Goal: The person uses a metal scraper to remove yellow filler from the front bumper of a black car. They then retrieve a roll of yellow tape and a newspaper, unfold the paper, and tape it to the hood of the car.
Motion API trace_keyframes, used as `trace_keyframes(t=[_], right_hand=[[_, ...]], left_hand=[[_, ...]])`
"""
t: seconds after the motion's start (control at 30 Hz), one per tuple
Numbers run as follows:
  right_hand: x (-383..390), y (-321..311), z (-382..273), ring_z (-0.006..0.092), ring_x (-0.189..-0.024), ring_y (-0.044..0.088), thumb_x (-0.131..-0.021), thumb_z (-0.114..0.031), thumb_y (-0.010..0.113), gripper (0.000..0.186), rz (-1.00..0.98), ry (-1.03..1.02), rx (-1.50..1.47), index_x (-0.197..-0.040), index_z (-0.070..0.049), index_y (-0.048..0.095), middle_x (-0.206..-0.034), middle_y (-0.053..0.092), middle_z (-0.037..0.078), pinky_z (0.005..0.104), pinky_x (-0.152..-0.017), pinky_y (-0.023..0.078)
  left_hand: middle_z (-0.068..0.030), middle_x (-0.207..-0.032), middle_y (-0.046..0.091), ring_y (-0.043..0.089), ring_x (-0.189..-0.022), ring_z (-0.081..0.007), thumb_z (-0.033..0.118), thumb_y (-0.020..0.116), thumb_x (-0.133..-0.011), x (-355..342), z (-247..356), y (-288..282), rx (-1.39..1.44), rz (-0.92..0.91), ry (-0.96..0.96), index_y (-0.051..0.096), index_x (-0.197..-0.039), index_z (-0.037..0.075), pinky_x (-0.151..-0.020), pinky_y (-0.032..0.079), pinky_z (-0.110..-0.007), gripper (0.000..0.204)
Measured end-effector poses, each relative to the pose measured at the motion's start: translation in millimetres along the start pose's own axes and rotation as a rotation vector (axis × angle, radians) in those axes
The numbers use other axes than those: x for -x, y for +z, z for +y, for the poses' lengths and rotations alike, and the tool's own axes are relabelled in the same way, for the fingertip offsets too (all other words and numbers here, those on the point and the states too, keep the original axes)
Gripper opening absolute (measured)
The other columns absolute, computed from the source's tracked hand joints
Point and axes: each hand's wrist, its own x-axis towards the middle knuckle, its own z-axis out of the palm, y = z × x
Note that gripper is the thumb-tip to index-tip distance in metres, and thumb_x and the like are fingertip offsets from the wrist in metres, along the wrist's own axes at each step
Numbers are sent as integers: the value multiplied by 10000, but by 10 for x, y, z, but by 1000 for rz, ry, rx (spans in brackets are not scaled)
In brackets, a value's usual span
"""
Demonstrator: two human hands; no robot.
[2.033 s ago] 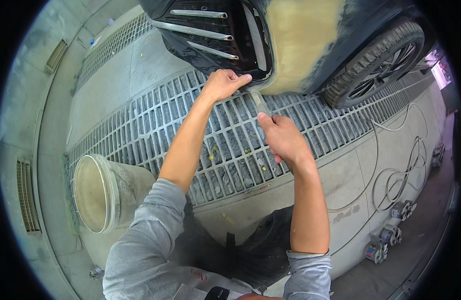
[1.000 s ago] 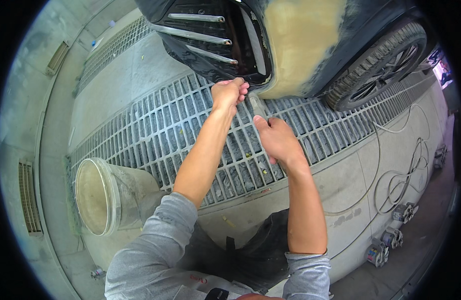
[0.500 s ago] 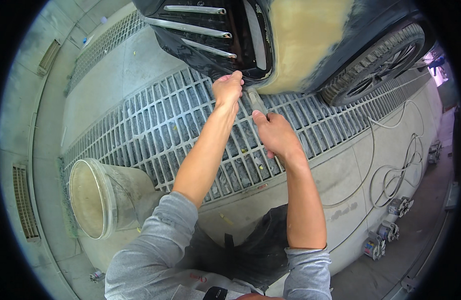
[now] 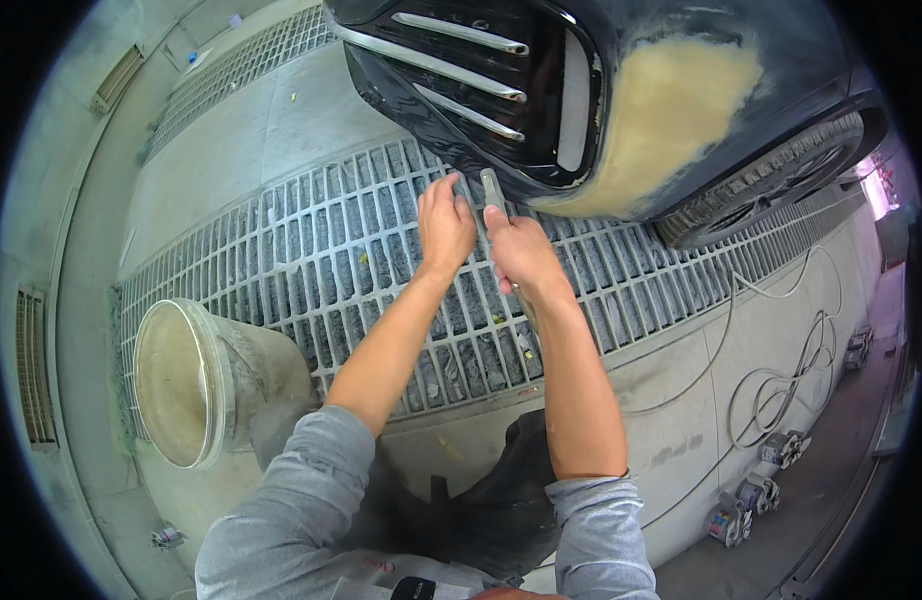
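Observation:
My left hand (image 4: 446, 228) is just under the dark lower edge of the car bumper (image 4: 426, 130), fingers loosely bent and thumb apart, holding nothing visible. My right hand (image 4: 518, 250) is wrapped round a narrow, flat, greyish tool (image 4: 488, 182); its tip rests at or close to that edge, and its lower end shows below my fist. Above the hands are a black grille insert with chrome bars (image 4: 471, 75) and, to its right, a beige filler patch (image 4: 671, 100) on the dark bodywork.
A metal floor grating (image 4: 321, 230) runs beneath the bumper. A dusty plastic bucket (image 4: 221, 395) stands at the left. The car's wheel (image 4: 761, 185) is at the upper right, with looped hoses (image 4: 771, 390) and small mechanical devices (image 4: 731, 515) on the floor at the right.
My left hand has moved down from the bumper edge and loosened. My right hand and tool have shifted left and tilted more upright. The car now appears farther right in the view.

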Motion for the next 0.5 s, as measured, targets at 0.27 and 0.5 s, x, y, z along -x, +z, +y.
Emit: trace_keyframes(t=[0.27,0.5], right_hand=[[-211,181,-97,136,-413,425,-1013,-398,483,463,-51,-13,-17,-775,-6,543,-580,467,32,302,-357,355],[-87,17,-42,115,-458,428,-1004,-429,505,467,-26,59,1,-923,27,567,-651,480,31,281,-373,362]], left_hand=[[-216,-1575,262,198,-1474,-411,163,657,-815,103,209,-91,-42,-393,29,331,-1500,-1,-1200,200,-480,776],[-223,-1376,468,438,-1253,-404,105,617,-856,19,211,62,103,-96,132,479,-1395,-20,-1076,349,-474,570]])
